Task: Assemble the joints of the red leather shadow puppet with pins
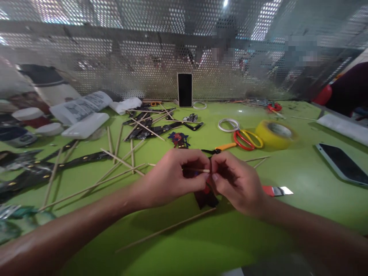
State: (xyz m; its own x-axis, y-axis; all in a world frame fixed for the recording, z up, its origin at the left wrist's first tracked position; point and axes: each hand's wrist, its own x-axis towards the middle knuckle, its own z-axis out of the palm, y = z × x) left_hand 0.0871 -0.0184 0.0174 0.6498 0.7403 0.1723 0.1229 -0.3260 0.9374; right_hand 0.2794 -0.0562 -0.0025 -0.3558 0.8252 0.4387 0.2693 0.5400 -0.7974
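Observation:
In the middle of the head view my left hand (179, 168) is closed, thumb and fingers pinching a thin wooden stick (206, 171) close to its pale tip. My right hand (240, 178) is closed at that same tip, fingertips almost touching the left ones. What the right fingers pinch is too small to make out; a dark strip shows between the hands. Beneath them lies a dark piece (206, 199) with some red on it, partly hidden. Another wooden stick (166, 230) rests on the green table (184, 257) nearer to me. A red-handled cutter (277, 191) sits beside my right wrist.
Several sticks (123, 161) and black studded pieces (143, 130) are strewn on the left. On the right are scissors (244, 140), yellow tape (273, 134), a white ring (228, 125) and a phone (343, 163). Another phone (184, 90) stands against the perforated metal screen (129, 65).

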